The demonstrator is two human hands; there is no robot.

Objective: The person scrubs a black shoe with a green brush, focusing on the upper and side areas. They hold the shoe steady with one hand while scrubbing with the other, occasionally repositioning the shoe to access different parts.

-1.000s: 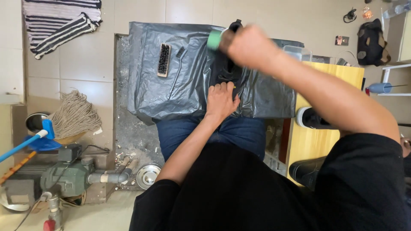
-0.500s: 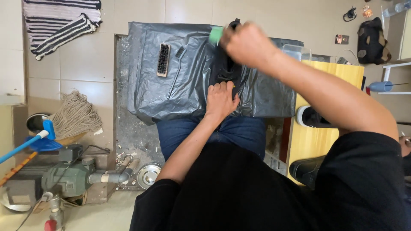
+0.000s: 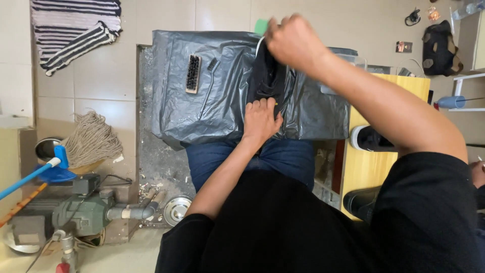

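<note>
black shoe (image 3: 267, 76) lies on a black plastic sheet (image 3: 212, 96) draped over the person's lap, near the middle of the scene, running near-to-far. left hand (image 3: 260, 120) rests flat on the shoe's near end, fingers together and pressed down, pinning it rather than gripping. right hand (image 3: 293, 41) is closed in a fist over the far end, clamped on a small green object (image 3: 261, 25) of which only a corner shows past the knuckles; whether it is a sponge or a brush cannot be told.

judgement on doing this well: the pinning hand should keep firm downward weight so the shoe does not slide on the slick sheet, and its fingertips should stay out of the path of the working hand. short strokes along the upper would suit, with the fist angled so the green piece meets the surface squarely.

materials: shoe upper looks matte and soft, with a pale edge at the far left rim. the sheet is thin, glossy, heavily creased. a wooden-backed brush (image 3: 193, 74) with dark stiff bristles lies on the sheet to the left, well apart from both hands. further left on the tiled floor, a stringy mop head (image 3: 93, 139). a yellow wooden stool (image 3: 384, 162) stands to the right.
</note>
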